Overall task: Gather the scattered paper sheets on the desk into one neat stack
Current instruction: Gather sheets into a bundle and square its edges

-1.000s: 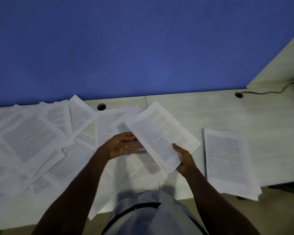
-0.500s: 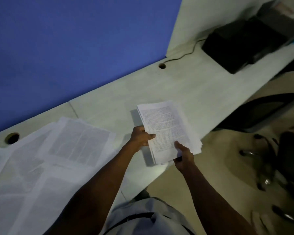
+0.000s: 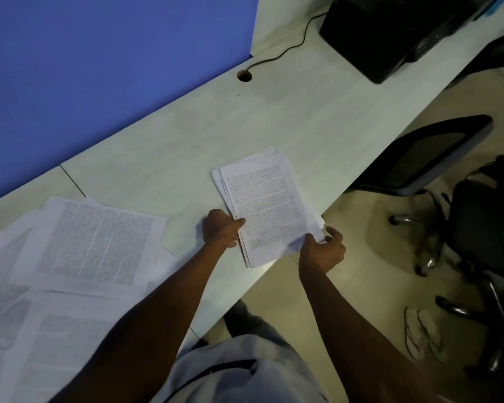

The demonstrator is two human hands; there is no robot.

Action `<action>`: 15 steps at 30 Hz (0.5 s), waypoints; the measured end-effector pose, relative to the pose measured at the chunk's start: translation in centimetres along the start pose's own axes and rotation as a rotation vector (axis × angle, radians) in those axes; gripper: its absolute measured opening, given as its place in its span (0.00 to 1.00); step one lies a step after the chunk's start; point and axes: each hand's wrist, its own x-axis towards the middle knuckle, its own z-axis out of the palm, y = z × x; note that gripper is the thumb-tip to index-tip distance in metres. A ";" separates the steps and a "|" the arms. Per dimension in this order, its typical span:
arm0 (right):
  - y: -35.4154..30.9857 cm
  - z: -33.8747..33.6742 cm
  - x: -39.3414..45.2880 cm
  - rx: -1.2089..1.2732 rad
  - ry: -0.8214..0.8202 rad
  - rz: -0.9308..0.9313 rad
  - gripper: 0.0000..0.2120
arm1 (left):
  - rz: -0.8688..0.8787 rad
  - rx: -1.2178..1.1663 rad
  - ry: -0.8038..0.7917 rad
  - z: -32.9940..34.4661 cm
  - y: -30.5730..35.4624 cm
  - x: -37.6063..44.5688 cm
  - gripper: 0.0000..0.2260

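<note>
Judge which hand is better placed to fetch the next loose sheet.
Left. The left hand sits on the stack's side nearest the scattered sheets; the right hand is at the desk edge, farther away.

Bare worktop (image 3: pixel 288 117) lies open between the scattered sheets (image 3: pixel 93 242) at its left end and the black box (image 3: pixel 390 33) at the far right corner; a cable (image 3: pixel 288 48), dimly seen, crosses there.
</note>
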 end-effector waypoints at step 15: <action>-2.5 2.7 -11.7 -0.527 0.199 -0.346 0.33 | -0.112 -0.295 0.162 -11.1 -9.9 -5.4 0.11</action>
